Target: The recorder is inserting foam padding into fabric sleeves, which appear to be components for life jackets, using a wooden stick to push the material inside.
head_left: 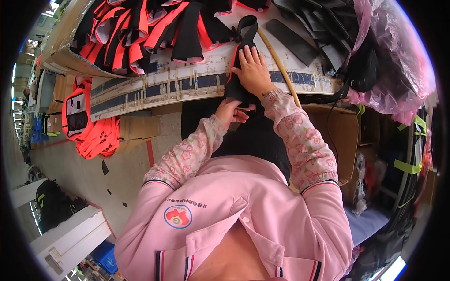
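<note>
A black fabric piece with an orange edge (235,91) lies across the front edge of the worktable (206,72), its lower end hanging over. My right hand (253,70) rests flat on top of it, fingers stretched out and pointing away from me. Just below the table edge, my left hand (227,114) has its fingers curled round the hanging end, where some pale pink lining shows. Part of that grip is hidden by the cloth. Beside my right hand a thin wooden stick (281,68) slants across the table edge.
A heap of black and orange pieces (140,35) fills the far left, by a cardboard box (60,47). At the right are a flat black piece (291,42), more black pieces (330,35) and pink plastic wrap (398,61). Orange items (96,136) hang at the left.
</note>
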A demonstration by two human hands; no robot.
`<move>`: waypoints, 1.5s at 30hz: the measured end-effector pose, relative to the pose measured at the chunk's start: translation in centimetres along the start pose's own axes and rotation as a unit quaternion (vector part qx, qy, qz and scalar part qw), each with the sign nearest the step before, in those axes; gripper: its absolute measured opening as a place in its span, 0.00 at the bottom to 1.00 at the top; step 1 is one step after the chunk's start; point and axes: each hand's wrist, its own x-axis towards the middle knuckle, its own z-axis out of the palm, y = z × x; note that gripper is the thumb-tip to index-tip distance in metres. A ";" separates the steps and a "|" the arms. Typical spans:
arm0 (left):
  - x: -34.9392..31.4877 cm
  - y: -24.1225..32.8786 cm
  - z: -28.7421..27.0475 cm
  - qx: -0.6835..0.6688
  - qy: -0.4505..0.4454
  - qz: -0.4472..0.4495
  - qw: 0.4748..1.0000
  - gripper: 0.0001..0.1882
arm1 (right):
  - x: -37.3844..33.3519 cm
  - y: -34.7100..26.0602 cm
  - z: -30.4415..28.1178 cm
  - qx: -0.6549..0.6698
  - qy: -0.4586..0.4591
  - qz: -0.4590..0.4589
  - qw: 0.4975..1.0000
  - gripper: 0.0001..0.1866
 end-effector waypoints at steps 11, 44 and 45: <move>0.1 -0.2 -1.7 -0.086 -0.008 0.011 0.996 0.13 | -1.2 -1.2 -7.7 0.156 -0.129 0.008 0.979 0.42; 1.7 -1.9 0.6 -0.088 0.020 0.040 0.995 0.16 | -3.0 -1.1 -3.6 0.087 -0.111 -0.174 0.975 0.32; 1.9 -2.0 0.4 -0.079 0.019 0.036 0.996 0.16 | -3.0 -1.1 -3.3 0.095 -0.113 -0.170 0.974 0.36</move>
